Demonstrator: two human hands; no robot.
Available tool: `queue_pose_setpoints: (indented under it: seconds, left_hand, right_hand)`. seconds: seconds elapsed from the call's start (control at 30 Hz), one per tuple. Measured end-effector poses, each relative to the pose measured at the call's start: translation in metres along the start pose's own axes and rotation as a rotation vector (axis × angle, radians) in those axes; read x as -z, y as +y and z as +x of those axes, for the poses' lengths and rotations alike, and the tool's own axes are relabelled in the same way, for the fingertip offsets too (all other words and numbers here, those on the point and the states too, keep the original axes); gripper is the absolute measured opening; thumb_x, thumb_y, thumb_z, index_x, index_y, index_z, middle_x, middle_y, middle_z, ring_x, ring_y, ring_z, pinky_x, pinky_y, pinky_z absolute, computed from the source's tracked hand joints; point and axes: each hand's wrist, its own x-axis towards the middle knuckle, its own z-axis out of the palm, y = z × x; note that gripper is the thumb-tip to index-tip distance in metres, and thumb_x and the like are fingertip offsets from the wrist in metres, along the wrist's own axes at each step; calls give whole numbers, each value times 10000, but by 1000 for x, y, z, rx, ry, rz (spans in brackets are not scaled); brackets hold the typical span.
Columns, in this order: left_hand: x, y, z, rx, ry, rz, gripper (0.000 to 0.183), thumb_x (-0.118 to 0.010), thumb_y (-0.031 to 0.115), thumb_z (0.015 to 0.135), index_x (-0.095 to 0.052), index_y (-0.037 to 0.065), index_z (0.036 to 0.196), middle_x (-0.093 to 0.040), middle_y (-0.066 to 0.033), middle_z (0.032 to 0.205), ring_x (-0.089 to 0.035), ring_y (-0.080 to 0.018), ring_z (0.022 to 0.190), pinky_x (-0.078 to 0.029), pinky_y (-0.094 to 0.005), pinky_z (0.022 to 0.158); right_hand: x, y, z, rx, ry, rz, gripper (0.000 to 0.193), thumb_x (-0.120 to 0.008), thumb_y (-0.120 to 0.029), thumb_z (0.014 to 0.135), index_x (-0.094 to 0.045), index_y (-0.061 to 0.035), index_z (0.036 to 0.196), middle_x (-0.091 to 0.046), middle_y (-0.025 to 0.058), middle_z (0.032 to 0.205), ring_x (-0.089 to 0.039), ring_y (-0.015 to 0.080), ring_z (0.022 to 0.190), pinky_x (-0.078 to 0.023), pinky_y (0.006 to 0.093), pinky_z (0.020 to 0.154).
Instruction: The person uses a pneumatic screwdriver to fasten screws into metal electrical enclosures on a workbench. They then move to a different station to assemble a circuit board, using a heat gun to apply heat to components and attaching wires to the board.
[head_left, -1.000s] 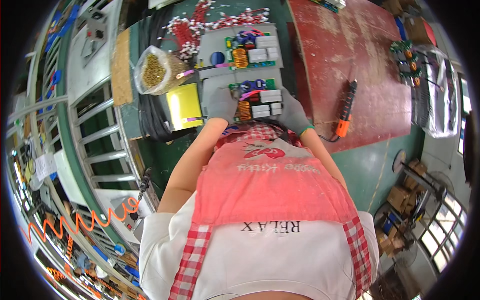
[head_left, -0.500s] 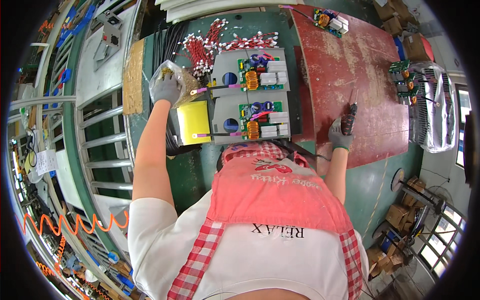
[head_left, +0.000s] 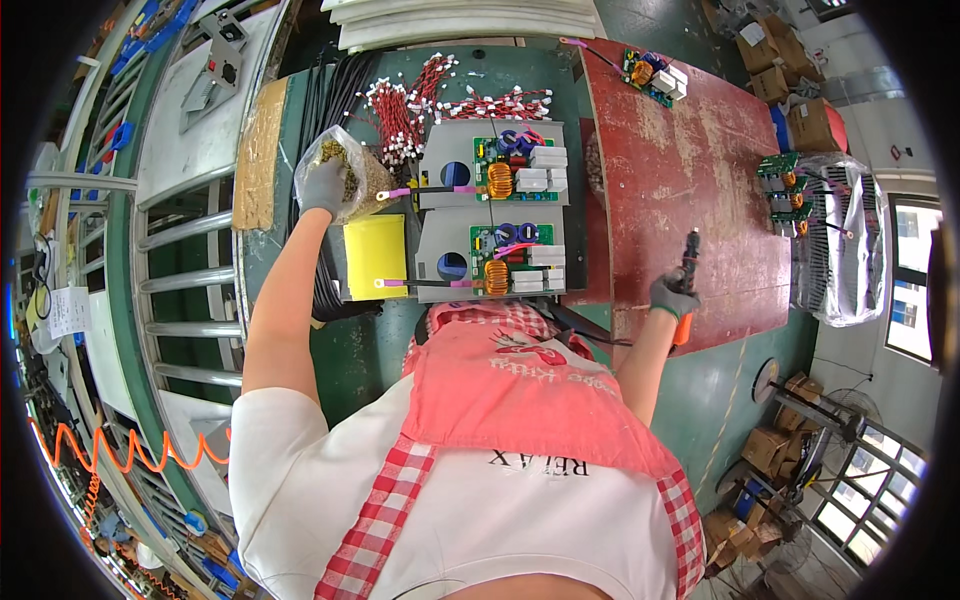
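My left hand (head_left: 325,187), in a grey glove, reaches into a clear plastic bag (head_left: 371,186) of small brass-coloured parts; its fingers are partly hidden there. Over the red board, my gloved right hand (head_left: 672,296) is closed around a dark screwdriver (head_left: 690,258), with an orange part showing below the hand. Between my hands, two grey metal plates lie one beyond the other. The far circuit board (head_left: 519,168) and the near circuit board (head_left: 517,260) sit on them, each with a pink-ended cable to the left. A yellow sheet (head_left: 376,257) lies beside the near plate.
Red-and-white wire bundles (head_left: 400,115) and black cables (head_left: 345,90) lie at the back left. Another circuit board (head_left: 654,77) rests on the red board (head_left: 700,170). Several boards stand by a wrapped black rack (head_left: 838,240) at the right. Metal rollers (head_left: 190,285) run along the left.
The screwdriver has turned in my right hand: its thin shaft no longer points away, and an orange part now shows below. My left hand stays in the bag, its fingers more hidden.
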Motion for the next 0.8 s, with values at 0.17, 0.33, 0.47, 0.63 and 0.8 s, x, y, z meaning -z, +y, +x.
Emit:
queue_pose_setpoints:
  seconds: [0.17,0.33,0.47,0.63,0.8]
  left_hand:
    - [23,7,-17,400,168,-761,168,-618,138,850,-645,13,960,-660,-71,751,-600,-123,538,-470,-265,497]
    - [2,-16,-4,526,34,-1617,115,-545,72,890,-576,8,981,-587,-68,758,-491,-97,506,-379,-175,431]
    - [2,-23,0,767,-168,-2041,63,-489,113,924,-510,60,897,-513,-29,726,-426,-87,493,-327,-176,398]
    - [-1,-10,-12,924,-180,-2086,196,-451,276,966,-492,115,862,-471,-11,683,-345,-52,455,-203,-159,336]
    - [11,32,-43,603,-234,-2089,151,-516,233,941,-529,86,910,-510,-13,721,-417,-44,515,-287,-157,363]
  right_hand:
    - [-71,-54,-116,-134,-479,-23,412,-561,-366,761,-597,-6,958,-599,94,891,-594,183,704,-504,286,571]
    - [-152,-73,-252,544,-1025,-109,312,-594,-331,773,-606,-60,926,-556,57,781,-569,206,806,-484,399,722]
    - [-209,6,-350,1184,-863,-33,412,-632,-412,760,-590,-44,941,-518,43,688,-527,204,700,-462,396,690]
    - [-197,16,-342,997,-1019,-373,474,-610,-425,801,-522,-66,1098,-383,-1,617,-406,129,555,-388,331,630]
    - [-188,74,-359,485,-1285,-223,404,-581,-356,846,-504,-74,1124,-321,-20,610,-307,95,526,-340,310,607]
